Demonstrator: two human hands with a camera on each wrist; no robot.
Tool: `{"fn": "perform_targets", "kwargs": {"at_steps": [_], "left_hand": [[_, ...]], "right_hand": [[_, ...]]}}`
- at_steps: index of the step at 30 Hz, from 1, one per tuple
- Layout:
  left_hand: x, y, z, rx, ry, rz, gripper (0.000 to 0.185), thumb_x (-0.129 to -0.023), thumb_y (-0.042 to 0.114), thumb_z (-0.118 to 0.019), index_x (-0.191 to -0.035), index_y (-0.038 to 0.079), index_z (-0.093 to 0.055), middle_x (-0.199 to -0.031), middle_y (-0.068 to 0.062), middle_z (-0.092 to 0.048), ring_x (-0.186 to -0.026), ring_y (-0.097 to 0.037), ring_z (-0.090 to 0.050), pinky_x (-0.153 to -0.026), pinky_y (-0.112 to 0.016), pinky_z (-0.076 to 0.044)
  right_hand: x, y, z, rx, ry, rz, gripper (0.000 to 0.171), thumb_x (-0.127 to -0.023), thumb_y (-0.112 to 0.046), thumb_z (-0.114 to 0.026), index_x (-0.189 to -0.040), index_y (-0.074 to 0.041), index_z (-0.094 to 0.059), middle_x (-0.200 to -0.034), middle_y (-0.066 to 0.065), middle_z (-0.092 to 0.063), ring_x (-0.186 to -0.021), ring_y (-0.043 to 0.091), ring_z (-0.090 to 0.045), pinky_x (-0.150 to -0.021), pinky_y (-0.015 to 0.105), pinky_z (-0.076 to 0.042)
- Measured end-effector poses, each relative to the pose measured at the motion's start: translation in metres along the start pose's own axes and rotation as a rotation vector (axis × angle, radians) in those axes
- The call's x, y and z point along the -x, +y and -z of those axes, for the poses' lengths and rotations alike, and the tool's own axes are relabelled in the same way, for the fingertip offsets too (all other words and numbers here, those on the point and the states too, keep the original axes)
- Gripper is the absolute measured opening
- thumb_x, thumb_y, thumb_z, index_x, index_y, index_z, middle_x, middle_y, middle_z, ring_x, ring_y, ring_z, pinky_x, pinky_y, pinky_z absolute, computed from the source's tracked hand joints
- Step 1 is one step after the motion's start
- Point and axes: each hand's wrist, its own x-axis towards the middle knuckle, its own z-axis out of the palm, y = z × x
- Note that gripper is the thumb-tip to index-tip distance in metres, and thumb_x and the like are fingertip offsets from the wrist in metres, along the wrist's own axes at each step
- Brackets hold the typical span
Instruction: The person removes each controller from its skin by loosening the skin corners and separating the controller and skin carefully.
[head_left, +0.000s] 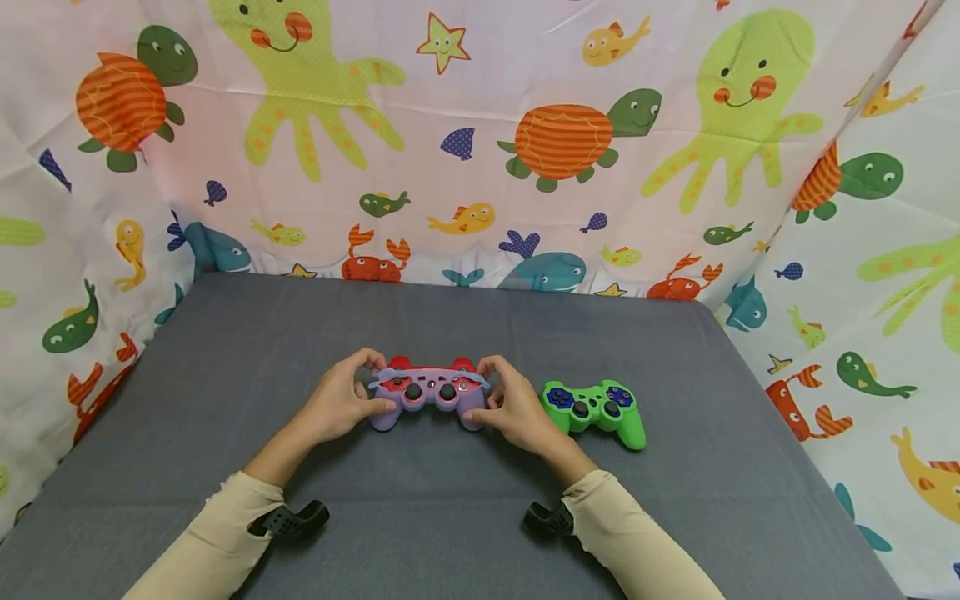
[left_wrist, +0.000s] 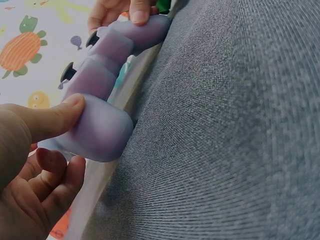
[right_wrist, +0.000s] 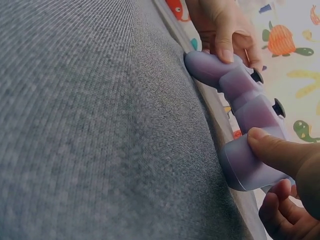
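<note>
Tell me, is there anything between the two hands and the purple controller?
No, nothing visible. The left hand and the right hand already grip the purple controller by its two handles. The green controller lies apart, beside the right hand.

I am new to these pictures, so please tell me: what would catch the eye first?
At the middle of the grey table, the left hand and the right hand grip a purple game controller by its two handles. A bright green controller lies just right of it. Colourful sea-animal cloth hangs behind.
</note>
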Motion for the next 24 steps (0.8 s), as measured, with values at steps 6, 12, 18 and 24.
{"fn": "perform_targets", "kwargs": {"at_steps": [6,12,18,24], "left_hand": [[0.0004,0.0010,0.0003,-0.007,0.002,-0.004,0.049,-0.081,0.012,-0.085,-0.118,0.010,-0.054,-0.061,0.002,-0.045,-0.050,-0.011,-0.042,-0.046,-0.026,-0.036],[0.0003,0.0014,0.0001,-0.024,0.011,-0.009,0.048,-0.080,0.012,-0.086,-0.117,0.011,-0.055,-0.063,0.001,-0.046,-0.051,-0.011,-0.042,-0.046,-0.026,-0.036],[0.0006,0.0016,0.0000,-0.031,0.014,-0.018,0.046,-0.081,0.012,-0.086,-0.115,0.010,-0.055,-0.066,0.001,-0.045,-0.051,-0.011,-0.041,-0.046,-0.026,-0.036],[0.0013,0.0023,-0.0002,-0.045,0.026,-0.006,0.042,-0.080,0.013,-0.086,-0.111,0.011,-0.057,-0.065,0.002,-0.043,-0.050,-0.011,-0.039,-0.045,-0.026,-0.034]], "right_hand": [[0.0003,-0.0013,0.0002,0.006,0.006,0.009,0.053,-0.079,-0.013,-0.087,-0.118,-0.012,-0.051,-0.060,0.002,-0.040,-0.046,0.002,-0.037,-0.048,0.022,-0.034],[-0.0001,-0.0018,0.0003,0.016,0.007,0.004,0.052,-0.078,-0.013,-0.088,-0.116,-0.012,-0.052,-0.063,0.002,-0.041,-0.048,0.002,-0.037,-0.049,0.022,-0.034],[-0.0003,-0.0021,0.0003,0.030,0.006,0.014,0.049,-0.079,-0.015,-0.087,-0.114,-0.012,-0.052,-0.063,0.002,-0.040,-0.048,0.003,-0.036,-0.048,0.023,-0.034],[0.0008,-0.0034,0.0003,0.047,0.004,-0.001,0.047,-0.080,-0.016,-0.087,-0.112,-0.013,-0.052,-0.062,0.001,-0.039,-0.047,0.004,-0.036,-0.048,0.023,-0.035]]}}
